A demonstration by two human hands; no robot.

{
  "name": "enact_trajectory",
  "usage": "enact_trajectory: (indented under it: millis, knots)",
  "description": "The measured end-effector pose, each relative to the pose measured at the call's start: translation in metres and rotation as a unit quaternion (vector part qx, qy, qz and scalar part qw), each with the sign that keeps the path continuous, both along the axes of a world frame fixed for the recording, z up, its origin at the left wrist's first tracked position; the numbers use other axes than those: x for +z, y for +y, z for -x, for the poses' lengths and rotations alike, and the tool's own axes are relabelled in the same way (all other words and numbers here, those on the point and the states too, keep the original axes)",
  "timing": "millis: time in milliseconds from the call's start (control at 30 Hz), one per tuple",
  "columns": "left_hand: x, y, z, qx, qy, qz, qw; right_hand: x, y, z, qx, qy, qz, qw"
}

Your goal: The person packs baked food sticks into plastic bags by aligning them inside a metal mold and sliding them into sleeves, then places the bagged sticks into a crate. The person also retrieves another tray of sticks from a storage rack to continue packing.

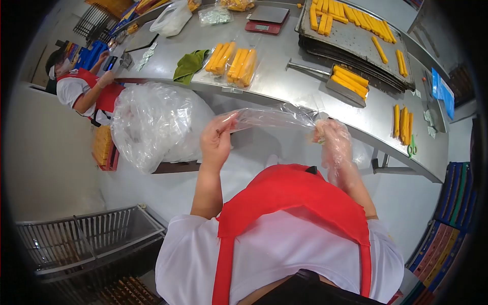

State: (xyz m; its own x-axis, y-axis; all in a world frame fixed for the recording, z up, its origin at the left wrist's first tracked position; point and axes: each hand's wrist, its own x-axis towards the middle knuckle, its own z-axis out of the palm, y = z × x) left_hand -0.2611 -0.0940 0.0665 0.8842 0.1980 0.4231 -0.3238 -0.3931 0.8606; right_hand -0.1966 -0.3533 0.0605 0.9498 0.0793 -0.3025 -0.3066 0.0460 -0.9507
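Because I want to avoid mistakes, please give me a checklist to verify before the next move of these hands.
1. Clear bag gripped by left hand and right hand: ok, stretched between them.
2. Plastic glove on right hand: ok.
3. Glove on left hand: not ok, it looks bare.
4. Bag's mouth open: cannot tell.
5. Metal scoop loaded with yellow sticks: ok, resting on the table.

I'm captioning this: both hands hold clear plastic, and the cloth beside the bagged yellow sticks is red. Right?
Not red: the head view shows a green cloth beside the bagged yellow sticks. The left hand and right hand do hold clear plastic.
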Motion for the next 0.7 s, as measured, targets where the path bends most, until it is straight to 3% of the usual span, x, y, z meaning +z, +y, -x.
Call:
enact_trajectory:
  millis: [67, 133, 200, 233, 267, 333, 400, 467, 500, 567, 600, 667, 700]
  knots:
    - [0.012, 0.007, 0.002, 0.004, 0.002, 0.037, 0.999, -0.016, -0.01, -0.006, 0.054, 0.015, -0.065, 0.996]
    - [0.021, 0.026, 0.01, -0.173, 0.113, 0.123, 0.971, -0.015, -0.018, -0.012, 0.11, 0.03, -0.131, 0.985]
    - [0.031, 0.023, 0.011, -0.229, 0.141, 0.096, 0.958, 0.001, -0.024, -0.012, 0.084, 0.207, -0.309, 0.924]
    - [0.037, 0.02, 0.012, -0.285, 0.173, 0.068, 0.94, 0.0, -0.028, -0.012, 0.091, 0.206, -0.306, 0.925]
    - [0.041, 0.016, 0.011, -0.287, 0.24, 0.069, 0.925, -0.005, -0.035, -0.013, 0.126, 0.161, -0.231, 0.951]
    - [0.033, 0.015, 0.005, -0.299, 0.218, 0.062, 0.927, -0.012, -0.043, -0.015, 0.194, 0.066, -0.081, 0.975]
    - [0.025, 0.013, 0.0, -0.313, 0.197, 0.051, 0.928, -0.009, -0.039, -0.017, 0.181, 0.05, -0.033, 0.982]
    - [0.018, 0.008, -0.003, -0.221, 0.294, 0.189, 0.911, 0.005, -0.031, -0.014, 0.162, 0.036, 0.016, 0.986]
    - [0.017, 0.009, -0.003, -0.217, 0.293, 0.191, 0.911, 0.023, -0.024, -0.007, 0.121, 0.055, 0.023, 0.991]
    - [0.015, 0.013, -0.004, -0.14, 0.048, -0.031, 0.988, 0.025, -0.019, -0.005, 0.081, 0.075, 0.032, 0.993]
    - [0.018, 0.016, -0.007, -0.138, 0.048, -0.03, 0.989, 0.014, -0.022, -0.01, 0.069, 0.087, -0.014, 0.994]
    - [0.024, 0.023, -0.011, -0.099, -0.146, -0.094, 0.98, 0.002, -0.02, -0.015, 0.059, 0.1, -0.057, 0.992]
    - [0.025, 0.029, -0.015, -0.096, -0.145, -0.093, 0.98, -0.001, -0.017, -0.016, 0.047, 0.08, -0.071, 0.993]
